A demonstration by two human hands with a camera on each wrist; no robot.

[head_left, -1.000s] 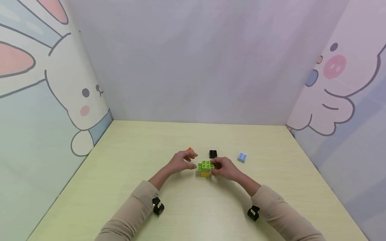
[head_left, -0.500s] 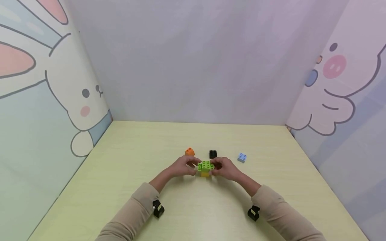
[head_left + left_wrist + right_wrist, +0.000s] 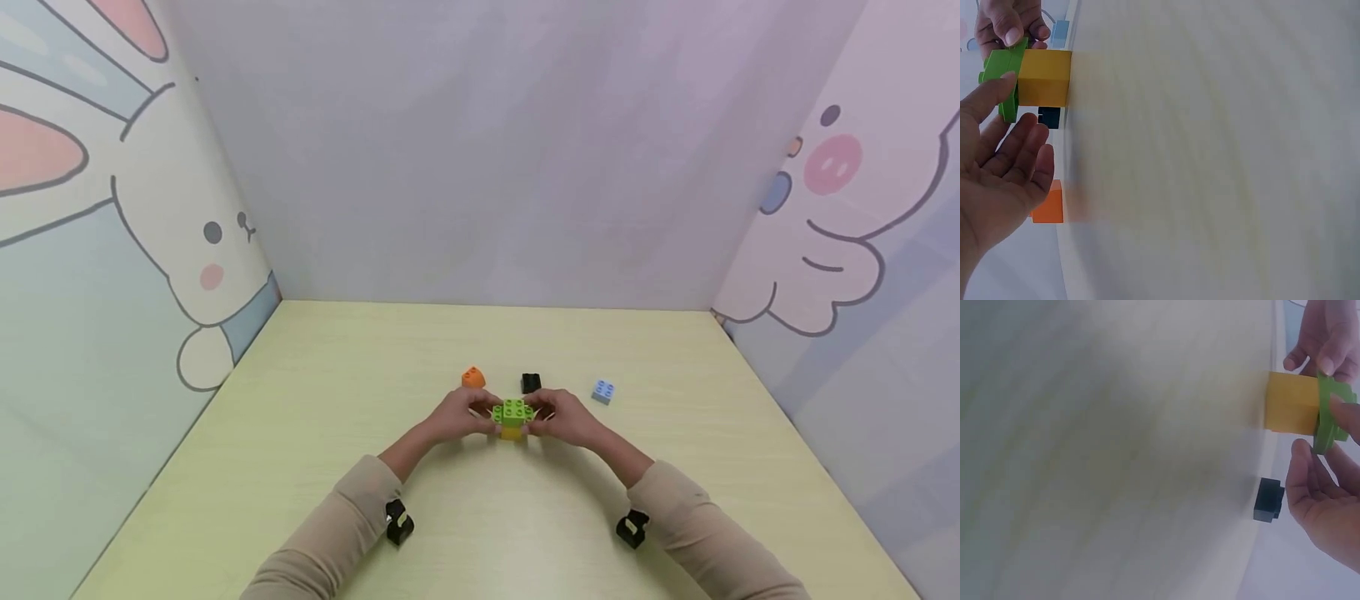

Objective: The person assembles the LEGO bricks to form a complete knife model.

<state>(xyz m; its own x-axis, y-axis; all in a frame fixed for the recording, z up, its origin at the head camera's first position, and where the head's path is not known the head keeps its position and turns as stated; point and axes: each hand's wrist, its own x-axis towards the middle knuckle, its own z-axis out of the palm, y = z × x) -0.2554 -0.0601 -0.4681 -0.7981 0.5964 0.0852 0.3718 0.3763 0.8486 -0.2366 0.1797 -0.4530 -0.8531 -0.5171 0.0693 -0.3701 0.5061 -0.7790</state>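
Green bricks [image 3: 513, 412], pinched at both ends by our left hand [image 3: 456, 416] and right hand [image 3: 568, 417], look tilted on the yellow block [image 3: 1045, 78]; we'd level them, then press evenly.

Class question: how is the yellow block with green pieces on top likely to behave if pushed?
It is probably stiff, since the yellow block shows straight edges and crisp corners. It seems unlikely to roll, as its sides look flat. A high push might tip it, because the green pieces overhang the yellow block.
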